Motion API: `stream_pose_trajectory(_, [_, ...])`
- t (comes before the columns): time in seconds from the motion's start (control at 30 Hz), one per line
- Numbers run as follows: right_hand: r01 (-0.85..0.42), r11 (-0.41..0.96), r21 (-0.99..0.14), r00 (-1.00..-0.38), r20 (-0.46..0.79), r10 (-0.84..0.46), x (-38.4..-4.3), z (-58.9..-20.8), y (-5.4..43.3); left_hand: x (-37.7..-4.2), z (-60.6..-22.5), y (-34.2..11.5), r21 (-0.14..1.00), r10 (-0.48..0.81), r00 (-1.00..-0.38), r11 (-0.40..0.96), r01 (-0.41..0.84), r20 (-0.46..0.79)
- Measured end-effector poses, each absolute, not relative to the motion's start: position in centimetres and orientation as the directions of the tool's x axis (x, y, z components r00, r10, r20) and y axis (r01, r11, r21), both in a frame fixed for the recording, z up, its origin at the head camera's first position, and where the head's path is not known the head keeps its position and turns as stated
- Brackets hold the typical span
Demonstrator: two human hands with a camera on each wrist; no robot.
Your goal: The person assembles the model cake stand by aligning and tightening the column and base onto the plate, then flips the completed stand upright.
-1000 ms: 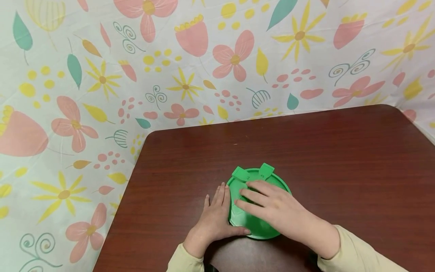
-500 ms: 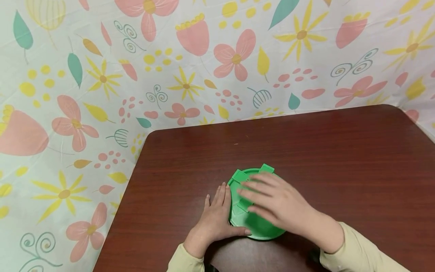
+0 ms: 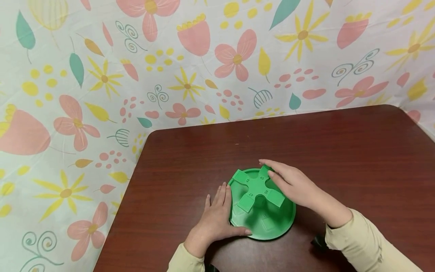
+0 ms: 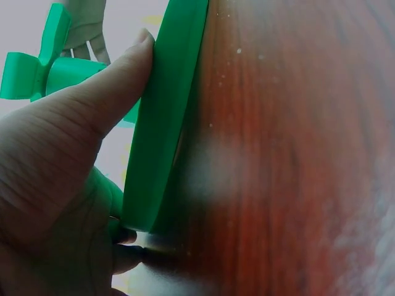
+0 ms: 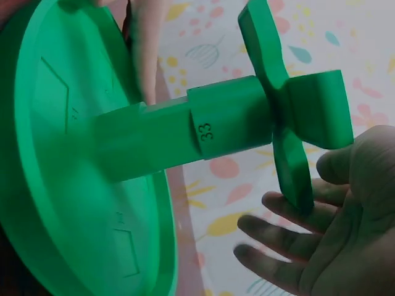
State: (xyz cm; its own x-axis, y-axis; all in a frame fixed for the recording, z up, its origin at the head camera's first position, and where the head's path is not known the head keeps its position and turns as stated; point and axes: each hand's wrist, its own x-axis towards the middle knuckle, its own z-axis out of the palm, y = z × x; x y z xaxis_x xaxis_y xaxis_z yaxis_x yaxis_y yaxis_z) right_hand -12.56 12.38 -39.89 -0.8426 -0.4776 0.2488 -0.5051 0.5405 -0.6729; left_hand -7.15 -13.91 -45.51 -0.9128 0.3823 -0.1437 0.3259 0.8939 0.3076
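Note:
A round green plastic base (image 3: 283, 223) with a raised rim lies on the table. From its middle rises a green post (image 5: 231, 114), marked 33 in the right wrist view. On top sits a four-armed green cross piece (image 3: 256, 186) with numbers on its arms. My left hand (image 3: 215, 221) holds the base's rim at the left, thumb along the near edge and fingers along the side. My right hand (image 3: 295, 183) is at the far right arm of the cross, fingers extended and loosely bent beside it; whether they press it I cannot tell.
The dark reddish-brown table (image 3: 357, 162) extends around the base. Behind it hangs a white cloth (image 3: 200, 83) with flowers and leaves. A small black object (image 3: 318, 241) shows by the right sleeve.
My right hand has moved from over the cross piece to its far right arm, uncovering the cross and the base's right part. The left hand stays in place on the rim.

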Motion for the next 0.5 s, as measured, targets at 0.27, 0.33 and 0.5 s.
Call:
stream_pose_trajectory(0.27, [-0.513, 0.53, -0.676, -0.839, 0.263, -0.477, -12.0, -39.7, 13.6, -7.2, -45.6, -13.9, 0.291, 0.38, -0.915, 0.898, 0.329, -0.137])
stream_pose_trajectory(0.33, [-0.527, 0.53, -0.664, -0.831, 0.273, -0.484, -11.6, -39.5, 14.0, -7.2, -45.6, -13.9, 0.288, 0.381, -0.914, 0.899, 0.331, -0.138])
stream_pose_trajectory(0.5, [-0.533, 0.559, -0.635, -0.832, 0.271, -0.485, -10.5, -39.2, 14.9, -7.2, -45.6, -13.8, 0.28, 0.381, -0.914, 0.901, 0.332, -0.141])
